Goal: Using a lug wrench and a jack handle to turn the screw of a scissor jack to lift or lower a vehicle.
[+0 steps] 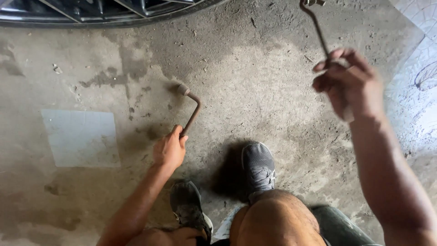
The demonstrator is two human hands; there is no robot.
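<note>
We look down at a rough concrete floor (273, 91), stained and gritty, with a pale square patch (82, 136) set into it at the left; the left hand (169, 149) is closed around the lower end of a bent wrench (191, 111), a rusty L-shaped bar whose socket end lies on the floor up and away from the hand; the right hand (350, 84), raised and a little blurred, has its fingers curled about a second bar (316, 27), thin, dark and hooked at the top, which hangs in the air near the upper edge of the view. As far as we can judge, both tools are in hand and neither is fitted to anything yet (the wrench's socket end rests on bare concrete, not on a bolt); so the work looks to be at its gathering stage, with the turning or fitting still undone. A dark curved metal frame (100, 11) runs along the top left; two worn grey shoes (257, 166) stand on the floor below the hands, and a bare knee (273, 218) fills the lower middle; pale patterned tiles (421, 54) border the concrete at the right.
</note>
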